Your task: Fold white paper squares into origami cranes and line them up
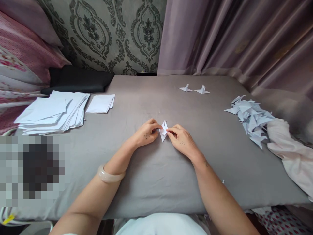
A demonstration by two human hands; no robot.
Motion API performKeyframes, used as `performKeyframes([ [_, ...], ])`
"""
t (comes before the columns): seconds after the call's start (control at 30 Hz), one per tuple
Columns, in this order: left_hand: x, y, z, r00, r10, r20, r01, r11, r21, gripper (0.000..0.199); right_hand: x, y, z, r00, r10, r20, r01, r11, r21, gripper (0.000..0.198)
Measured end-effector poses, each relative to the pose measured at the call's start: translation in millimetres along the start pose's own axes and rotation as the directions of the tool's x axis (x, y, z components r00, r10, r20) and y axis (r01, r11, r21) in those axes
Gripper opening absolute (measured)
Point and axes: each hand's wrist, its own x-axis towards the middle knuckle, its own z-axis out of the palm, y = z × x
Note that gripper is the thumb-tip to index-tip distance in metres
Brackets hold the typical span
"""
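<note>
Left hand [147, 133] and right hand [182, 139] are mostly curled in, both pinching the folded white paper [163, 134] mid-way across the tabletop [146, 94], partly covering its sides. Pixelated patch [41, 169] blots out lower left, btw.

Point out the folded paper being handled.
The paper between left hand and right hand; the others sit untouched, a pair at the back and a pile at the right.

White paper [163, 134], folded, diamond-shaped, touched from 2 sides
</note>
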Motion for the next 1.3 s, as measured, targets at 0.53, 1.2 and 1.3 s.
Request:
performKeyframes([
  [0.53, 7.9, -2.3, 7.9, 0.988, -0.115, -0.1, 0.113, 0.993, -0.028, 0.014, 9.6, 2.6, 5.1, 0.992, 0.118, -0.054, -0.116, 0.993, 0.038, 0.02],
  [1.2, 13.2, 1.5, 8.7, 0.973, -0.221, -0.072, 0.223, 0.975, 0.022, 0.02, 15.5, -10.1, 8.4, 0.967, 0.234, -0.105, -0.245, 0.964, -0.107, 0.02],
  [1.3, 13.6, 2.9, 10.4, 0.967, -0.244, -0.074, 0.248, 0.968, 0.046, 0.018, 15.6, -10.0, 7.8, 0.967, 0.235, -0.096, -0.245, 0.964, -0.105, 0.019],
])
